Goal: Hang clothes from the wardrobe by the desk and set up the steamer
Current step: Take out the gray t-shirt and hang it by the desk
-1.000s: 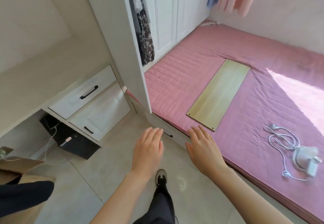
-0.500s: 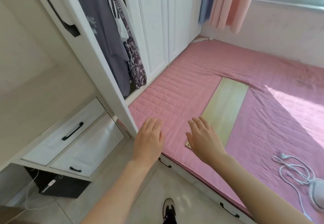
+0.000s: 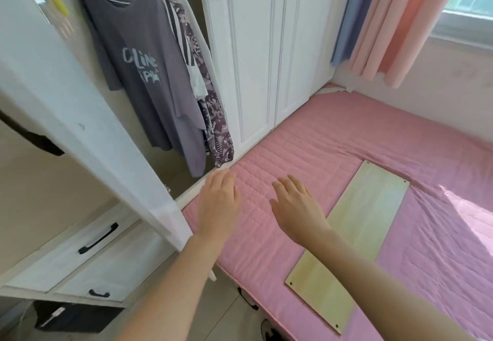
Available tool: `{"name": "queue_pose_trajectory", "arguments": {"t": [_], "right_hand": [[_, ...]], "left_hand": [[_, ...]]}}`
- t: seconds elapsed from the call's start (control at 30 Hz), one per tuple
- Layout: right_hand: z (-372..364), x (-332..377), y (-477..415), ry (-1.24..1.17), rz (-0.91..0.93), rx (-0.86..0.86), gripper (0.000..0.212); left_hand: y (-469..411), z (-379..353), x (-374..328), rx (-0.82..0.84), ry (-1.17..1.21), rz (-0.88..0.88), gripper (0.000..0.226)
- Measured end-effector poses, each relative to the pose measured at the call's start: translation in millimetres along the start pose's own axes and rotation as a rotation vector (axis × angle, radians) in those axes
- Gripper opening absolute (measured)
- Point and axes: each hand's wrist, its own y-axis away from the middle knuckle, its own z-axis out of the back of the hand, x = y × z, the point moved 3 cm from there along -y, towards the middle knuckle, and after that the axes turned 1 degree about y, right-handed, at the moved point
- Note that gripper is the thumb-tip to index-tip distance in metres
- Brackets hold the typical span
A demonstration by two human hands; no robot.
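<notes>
the clothes hang in the open wardrobe (image 3: 170,175) at upper left: a grey printed t-shirt (image 3: 138,74) in front, a lilac garment (image 3: 186,127) behind it and a purple patterned piece (image 3: 217,132) at the right end. the left hand (image 3: 218,204) and right hand (image 3: 298,207) reach forward side by side but apart, palms down, fingers straight, holding nothing, above the pink quilted bed (image 3: 346,138). the left hand is just below the hanging hems, not touching them. a pale wooden board (image 3: 368,220) lies on the bed beneath the right forearm. the wardrobe's open door (image 3: 80,116) slants across the left, above white drawers (image 3: 66,258).
</notes>
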Motion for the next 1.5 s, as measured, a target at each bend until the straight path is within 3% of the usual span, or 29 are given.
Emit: {"name": "queue_pose_trajectory", "arguments": {"t": [0.27, 0.73, 1.07, 1.27, 1.5], "right_hand": [[31, -13, -116, 0.0, 0.228, -0.064, 0.037], [119, 21, -305, -0.064, 0.432, -0.221, 0.033], [170, 74, -427, -0.028, 0.609, -0.296, 0.037], [180, 103, -477, -0.061, 0.622, -0.338, 0.033], [175, 126, -524, -0.031, 0.606, -0.359, 0.032]], "left_hand": [[-96, 19, 11, -0.151, -0.084, 0.191, 0.03], [-252, 90, 38, -0.354, -0.231, 0.285, 0.035], [-361, 147, 75, -0.231, -0.578, 0.123, 0.041], [-413, 166, 111, -0.213, -0.59, 0.141, 0.053], [-440, 162, 134, -0.15, -0.688, 0.107, 0.052]]}}
